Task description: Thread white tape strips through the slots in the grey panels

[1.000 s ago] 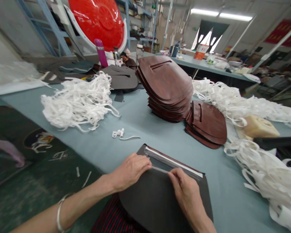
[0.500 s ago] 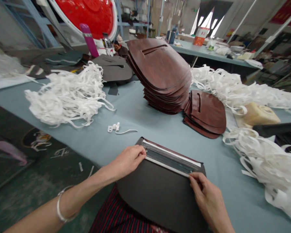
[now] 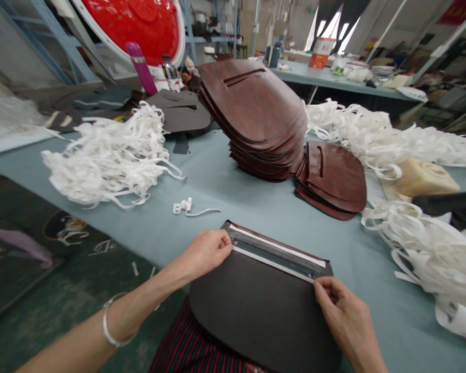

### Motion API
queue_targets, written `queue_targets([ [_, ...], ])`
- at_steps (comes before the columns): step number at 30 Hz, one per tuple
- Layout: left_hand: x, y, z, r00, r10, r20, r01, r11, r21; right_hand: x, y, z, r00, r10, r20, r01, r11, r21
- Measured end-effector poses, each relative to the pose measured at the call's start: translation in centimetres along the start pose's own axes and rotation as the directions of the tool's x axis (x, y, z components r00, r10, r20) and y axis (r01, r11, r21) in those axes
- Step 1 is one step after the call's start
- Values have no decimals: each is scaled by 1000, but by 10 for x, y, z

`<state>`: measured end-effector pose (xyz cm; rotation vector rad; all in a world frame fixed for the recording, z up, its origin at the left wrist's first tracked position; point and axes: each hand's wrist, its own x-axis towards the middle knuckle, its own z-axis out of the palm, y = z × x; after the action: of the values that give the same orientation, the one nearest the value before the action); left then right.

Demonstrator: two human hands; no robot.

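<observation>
A dark leather panel (image 3: 256, 305) lies face down at the table's near edge, with a slot across its top edged by two white tape strips (image 3: 275, 256). My left hand (image 3: 205, 251) presses on the panel's upper left corner, fingers curled at the slot's left end. My right hand (image 3: 339, 311) sits at the slot's right end, its fingertips pinched on the end of the lower tape strip.
A tall stack of brown leather panels (image 3: 256, 114) and a lower stack (image 3: 334, 178) stand mid-table. Heaps of white tape backing lie at the left (image 3: 108, 155) and right (image 3: 423, 243). One loose strip (image 3: 190, 208) lies near. Dark panels (image 3: 182, 111) and a purple bottle (image 3: 140, 59) sit behind.
My right hand has slid along the slot from its middle to its right end. My left hand has stayed at the left corner. The view has tilted slightly.
</observation>
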<state>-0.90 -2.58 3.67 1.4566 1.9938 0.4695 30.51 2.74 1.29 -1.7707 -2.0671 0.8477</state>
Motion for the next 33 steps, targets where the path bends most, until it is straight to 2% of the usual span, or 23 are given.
queue_targets([
  [6,2,4,-1,1000,-14,-1,14,1000,21,2,1,1,1000,3,-7,-3,1000,24],
  [11,1,4,6,998,-46,-42,51,992,117,4,1,-1,1000,-17,18,16,998,57],
  [14,-5,3,18,984,86,-157,-57,982,182,2,-4,-4,999,17,28,-19,996,87],
  [16,-12,1,28,939,250,-234,-184,944,273,1,-8,-5,999,51,17,-52,994,98],
  [18,-19,-2,38,883,387,-265,-267,880,393,1,-11,-6,997,73,-5,-72,992,104],
  [21,-30,-9,48,836,497,-231,-318,783,535,1,-13,-5,996,84,-35,-79,991,110],
  [24,-38,-13,53,823,549,-142,-347,686,640,1,-12,-4,995,88,-53,-82,991,101],
  [27,-43,-10,54,837,541,-79,-326,609,723,1,-10,-2,995,86,-54,-81,993,84],
  [33,-43,3,59,860,507,-56,-269,545,794,3,-12,-1,994,88,-66,-87,996,21],
])
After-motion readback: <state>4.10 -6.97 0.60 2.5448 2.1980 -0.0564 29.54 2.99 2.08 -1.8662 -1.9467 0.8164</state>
